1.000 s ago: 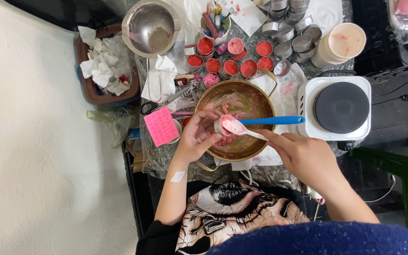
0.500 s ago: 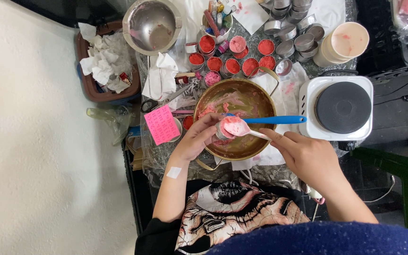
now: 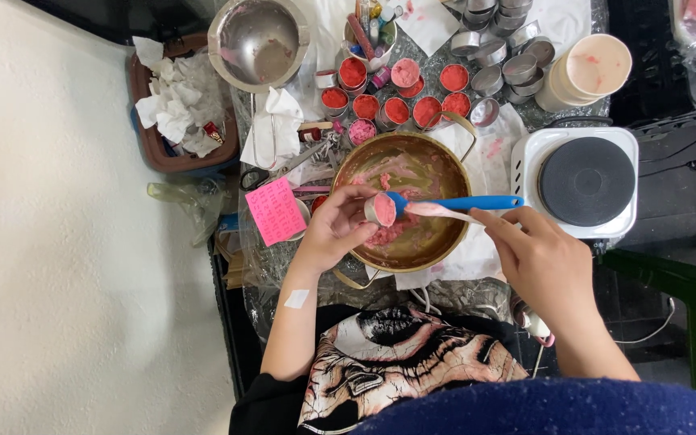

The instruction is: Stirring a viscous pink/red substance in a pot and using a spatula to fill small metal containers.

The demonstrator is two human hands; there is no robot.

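Observation:
My left hand [image 3: 333,228] holds a small round tin [image 3: 380,209] of pink paste, tilted over a brass pot [image 3: 437,165] smeared with pink. My right hand [image 3: 543,262] grips a pale spoon [image 3: 437,211] whose tip reaches the tin's rim. A blue spatula [image 3: 469,202] lies across the pot, its blade hidden behind the tin. A white plaster is stuck on my left forearm.
Several small tins of red and pink paste [image 3: 400,109] stand behind the pot, with empty metal tins [image 3: 501,60] and a stack of paper cups [image 3: 590,68] to the right. An electric hotplate [image 3: 586,181], a steel bowl [image 3: 258,40], a tissue-filled tray [image 3: 175,113] and a pink note [image 3: 275,211] surround them.
The tin in my left hand has tipped a little more upright over the pot, and the spoon in my right hand has shifted slightly along its rim.

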